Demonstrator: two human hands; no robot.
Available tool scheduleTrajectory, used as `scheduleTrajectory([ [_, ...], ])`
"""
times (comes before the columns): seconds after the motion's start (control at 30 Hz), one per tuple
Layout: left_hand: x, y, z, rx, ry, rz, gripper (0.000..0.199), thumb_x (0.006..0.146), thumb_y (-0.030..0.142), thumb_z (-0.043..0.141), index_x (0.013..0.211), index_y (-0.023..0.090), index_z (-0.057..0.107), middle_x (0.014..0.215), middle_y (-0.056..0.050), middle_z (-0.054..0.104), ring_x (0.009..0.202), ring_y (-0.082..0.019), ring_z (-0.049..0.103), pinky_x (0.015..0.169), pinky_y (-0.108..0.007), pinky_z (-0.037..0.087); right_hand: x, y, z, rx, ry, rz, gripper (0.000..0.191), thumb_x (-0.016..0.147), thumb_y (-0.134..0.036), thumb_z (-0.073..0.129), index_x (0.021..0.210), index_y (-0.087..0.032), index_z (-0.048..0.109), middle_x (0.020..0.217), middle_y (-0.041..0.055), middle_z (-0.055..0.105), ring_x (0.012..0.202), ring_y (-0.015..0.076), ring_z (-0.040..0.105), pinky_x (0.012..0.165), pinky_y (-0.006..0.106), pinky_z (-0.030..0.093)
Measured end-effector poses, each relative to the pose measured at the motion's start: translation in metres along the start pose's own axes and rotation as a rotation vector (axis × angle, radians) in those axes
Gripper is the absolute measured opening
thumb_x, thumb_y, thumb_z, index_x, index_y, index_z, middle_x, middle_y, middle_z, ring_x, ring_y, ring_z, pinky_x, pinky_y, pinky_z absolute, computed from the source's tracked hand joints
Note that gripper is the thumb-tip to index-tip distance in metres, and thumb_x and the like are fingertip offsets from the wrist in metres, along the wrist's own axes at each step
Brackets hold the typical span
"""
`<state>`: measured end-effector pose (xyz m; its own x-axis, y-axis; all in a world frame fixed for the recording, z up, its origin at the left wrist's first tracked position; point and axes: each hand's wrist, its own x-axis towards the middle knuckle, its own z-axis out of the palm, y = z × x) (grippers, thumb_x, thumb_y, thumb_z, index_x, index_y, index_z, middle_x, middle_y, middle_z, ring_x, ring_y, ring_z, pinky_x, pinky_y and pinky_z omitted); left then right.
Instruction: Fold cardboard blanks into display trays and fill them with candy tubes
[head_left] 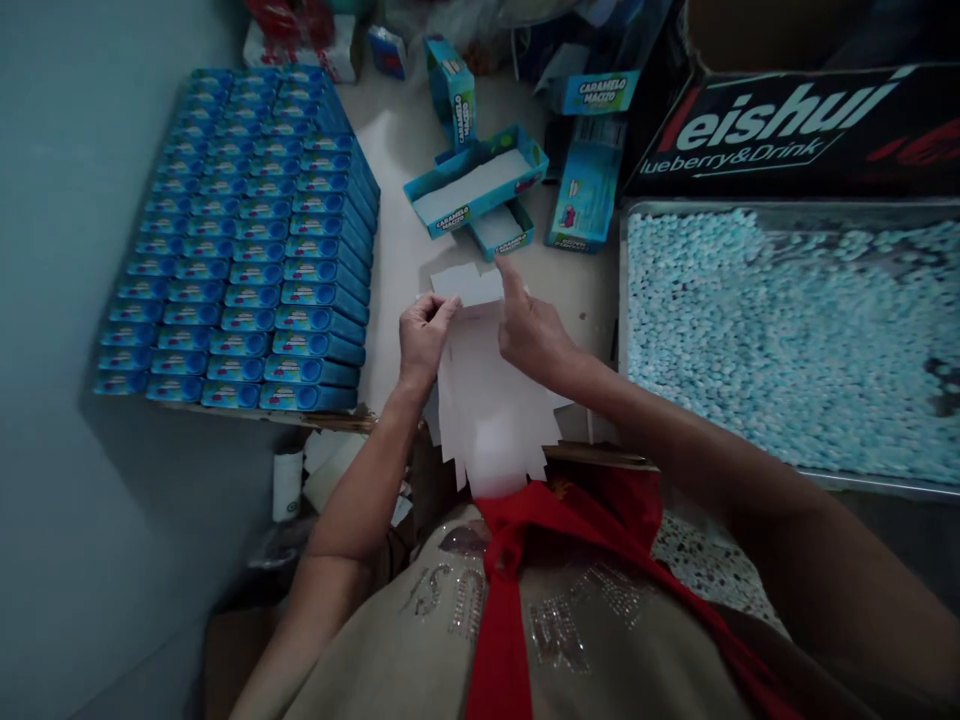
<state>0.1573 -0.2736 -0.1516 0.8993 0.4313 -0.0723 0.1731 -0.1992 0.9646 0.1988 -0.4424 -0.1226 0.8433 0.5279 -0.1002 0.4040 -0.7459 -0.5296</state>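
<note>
Unfolded white cardboard box blanks (480,390) lie in an overlapping stack in front of my body, with notched tabs near the table edge. My left hand (426,335) pinches the upper left corner of the top blank between thumb and fingers. At its upper right edge is my right hand (531,328), its index finger stretched along the end flap (463,285) and the other fingers curled in at the cardboard. The right thumb is mostly hidden. Just beyond the hands, an open blue candy box (476,190) rests across a smaller open tray (501,228).
To the left rise stacked rows of blue boxes (232,240). A metal tray (787,340) of pale blue pieces stands on the right, with a black carton (772,130) behind it. More blue boxes (585,190) lie at the back. A red apron (506,590) hangs over my shirt.
</note>
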Motion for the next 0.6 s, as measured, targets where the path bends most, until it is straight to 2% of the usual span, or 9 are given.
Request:
scheduleTrajectory([
  [0.1,0.012,-0.002,-0.014,-0.008,-0.105,-0.091,0.024,0.084,0.040,0.077,0.073,0.021,0.067,0.074,0.001,0.063,0.078,-0.017,0.060,0.079,-0.029,0.051,0.011,0.012,-0.003,0.055,0.004,0.004,0.081,0.090,-0.017,0.052,0.169,-0.013,0.033,0.141,0.0208,0.070,0.116,0.0341,0.072,0.101,0.047,0.057],
  [0.17,0.022,-0.002,-0.022,-0.018,-0.205,-0.132,0.023,0.078,0.039,0.081,0.076,0.020,0.070,0.077,0.000,0.067,0.079,-0.017,0.062,0.079,-0.030,0.052,0.022,0.023,-0.007,0.082,-0.025,-0.003,0.069,0.092,-0.023,0.054,0.160,-0.016,0.048,0.124,0.0165,0.077,0.111,0.0330,0.072,0.098,0.044,0.057],
  [0.27,0.041,-0.002,-0.028,0.041,-0.370,-0.138,0.026,0.065,0.028,0.089,0.086,0.018,0.079,0.085,-0.004,0.074,0.084,-0.019,0.066,0.085,-0.034,0.054,0.038,0.031,-0.016,0.088,-0.122,-0.009,0.045,0.096,-0.027,0.054,0.136,-0.015,0.071,0.103,0.0123,0.079,0.102,0.0299,0.073,0.092,0.040,0.055],
  [0.33,0.053,-0.002,-0.027,0.172,-0.476,-0.114,0.029,0.058,0.020,0.090,0.086,0.019,0.082,0.083,-0.004,0.076,0.082,-0.021,0.067,0.084,-0.036,0.054,0.047,0.028,-0.020,0.051,-0.168,-0.024,0.032,0.098,-0.032,0.057,0.114,-0.017,0.080,0.095,0.0105,0.078,0.098,0.0288,0.073,0.090,0.039,0.054],
  [0.4,0.064,-0.002,-0.022,0.350,-0.526,-0.038,0.021,0.056,0.017,0.088,0.075,0.022,0.081,0.069,-0.003,0.071,0.078,-0.024,0.067,0.081,-0.037,0.053,0.055,0.021,-0.020,-0.029,-0.180,-0.042,0.018,0.092,-0.034,0.070,0.094,-0.020,0.082,0.090,0.0093,0.077,0.100,0.0301,0.072,0.090,0.040,0.053],
  [0.47,0.071,-0.001,-0.015,0.508,-0.515,0.059,0.014,0.056,0.015,0.086,0.063,0.024,0.077,0.057,-0.001,0.062,0.078,-0.026,0.068,0.081,-0.038,0.053,0.062,0.012,-0.016,-0.126,-0.191,-0.056,0.008,0.081,-0.026,0.081,0.077,-0.021,0.078,0.086,0.0093,0.076,0.103,0.0324,0.072,0.092,0.041,0.052],
  [0.53,0.074,0.001,-0.009,0.637,-0.482,0.141,0.016,0.055,0.014,0.084,0.056,0.025,0.072,0.051,0.000,0.054,0.083,-0.030,0.070,0.087,-0.040,0.053,0.067,0.004,-0.011,-0.163,-0.213,-0.071,0.021,0.075,-0.017,0.085,0.062,-0.020,0.068,0.082,0.0101,0.074,0.106,0.0339,0.071,0.097,0.043,0.051],
  [0.6,0.073,0.005,-0.003,0.773,-0.464,0.201,0.018,0.056,0.013,0.084,0.055,0.024,0.070,0.053,-0.002,0.053,0.090,-0.035,0.071,0.095,-0.045,0.053,0.071,-0.001,-0.006,-0.041,-0.142,-0.037,0.032,0.074,-0.010,0.082,0.055,-0.018,0.058,0.077,0.0089,0.073,0.109,0.0321,0.071,0.101,0.042,0.050],
])
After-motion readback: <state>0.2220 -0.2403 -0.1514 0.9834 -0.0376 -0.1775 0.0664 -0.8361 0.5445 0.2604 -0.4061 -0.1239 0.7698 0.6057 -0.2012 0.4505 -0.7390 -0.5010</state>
